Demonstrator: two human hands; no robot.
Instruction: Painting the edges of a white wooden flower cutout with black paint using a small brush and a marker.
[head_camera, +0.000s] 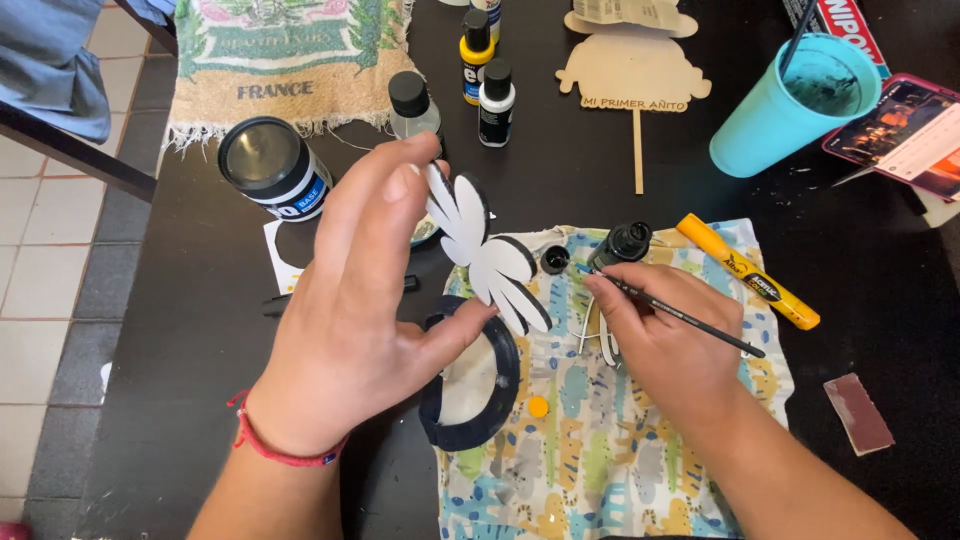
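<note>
left hand (350, 320): fingers pinch a white winged cutout (487, 250) with black edges. right hand (670, 345): fingers grip a thin paintbrush (680, 318) over the patterned cloth (600, 440).

The left hand (350, 310) is raised palm-inward with fingers extended and thumb pinching, a red band worn at the wrist, while the right hand (670, 345) is curled in a pen grip.

The winged cutout (487, 255) was white with black edges; the cloth (610, 440) beneath carried a pattern — blue, yellow and grey shapes on pale ground. The cup (775, 120) was turquoise, the marker (748, 272) yellow — the table (200, 330) black.
</note>
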